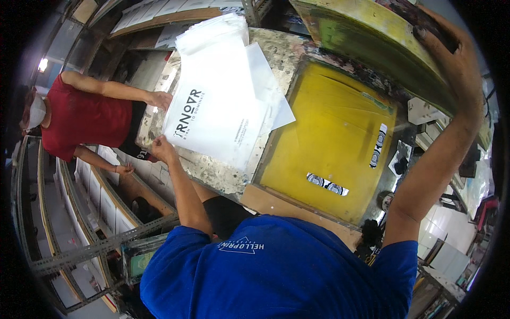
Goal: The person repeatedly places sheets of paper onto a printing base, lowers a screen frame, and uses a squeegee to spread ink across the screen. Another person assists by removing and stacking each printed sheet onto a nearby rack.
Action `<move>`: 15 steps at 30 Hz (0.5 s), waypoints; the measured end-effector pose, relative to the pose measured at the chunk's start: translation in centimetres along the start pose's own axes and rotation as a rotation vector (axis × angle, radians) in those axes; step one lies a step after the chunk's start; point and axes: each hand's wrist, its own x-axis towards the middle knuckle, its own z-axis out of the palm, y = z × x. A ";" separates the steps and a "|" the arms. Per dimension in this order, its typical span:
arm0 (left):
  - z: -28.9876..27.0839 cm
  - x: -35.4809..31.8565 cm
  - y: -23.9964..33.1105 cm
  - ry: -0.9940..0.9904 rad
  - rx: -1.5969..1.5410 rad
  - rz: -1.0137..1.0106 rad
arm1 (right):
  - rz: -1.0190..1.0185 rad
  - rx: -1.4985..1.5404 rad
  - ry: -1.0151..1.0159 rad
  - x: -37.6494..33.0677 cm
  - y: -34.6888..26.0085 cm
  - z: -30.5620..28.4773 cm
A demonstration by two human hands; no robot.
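My left hand (pixel 166 149) is closed, pinching the near left corner of a white printed sheet (pixel 218 106) with black lettering. It lies over a stack of white sheets (pixel 212 33) on the paint-spattered table. Across from it, a co-worker's hand (pixel 159 100) touches the sheet's left edge. My right arm reaches up to the far right, where my right hand (pixel 461 53) is wrapped round the edge of a raised, tilted screen-printing frame (pixel 366 40), yellow-green and stained. Below the frame lies a yellow printing bed (pixel 324 138) with two black-and-white patterned strips (pixel 328 184) on it.
A person in a red shirt (pixel 90 119) stands at the left side of the table (pixel 210 173). Metal drying racks (pixel 85 202) with boards and white sheets fill the left. A cardboard-coloured strip (pixel 271 202) edges the bed's near side. Cluttered shelves stand at the right.
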 end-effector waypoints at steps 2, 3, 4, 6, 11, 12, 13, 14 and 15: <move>0.3 0.0 0.6 0.112 0.201 0.219 | 0.001 0.129 0.052 -0.2 -4.8 1.6; 1.2 0.3 0.0 0.162 0.227 0.391 | -0.011 0.161 0.056 0.1 -6.1 2.1; 3.9 -2.5 2.9 0.075 0.127 0.608 | 0.002 0.143 0.061 -0.2 -7.2 2.1; 7.8 -8.0 7.8 -0.185 0.073 0.787 | 0.030 0.094 0.033 -0.2 -7.3 1.6; 15.1 -23.1 14.6 -0.913 0.618 1.240 | 0.065 -0.039 0.047 0.2 -8.3 1.5; 15.6 -24.9 14.7 -0.975 0.562 1.262 | 0.028 -0.092 0.061 0.2 -8.6 1.5; 15.8 -26.9 15.1 -1.049 0.502 1.288 | -0.001 -0.150 0.076 0.0 -8.6 1.4; 16.0 -28.8 15.4 -1.164 0.490 1.280 | -0.030 -0.162 0.074 0.1 -7.9 1.3; 16.1 -30.9 15.9 -1.239 0.423 1.317 | -0.024 -0.194 0.063 -0.1 -7.5 0.9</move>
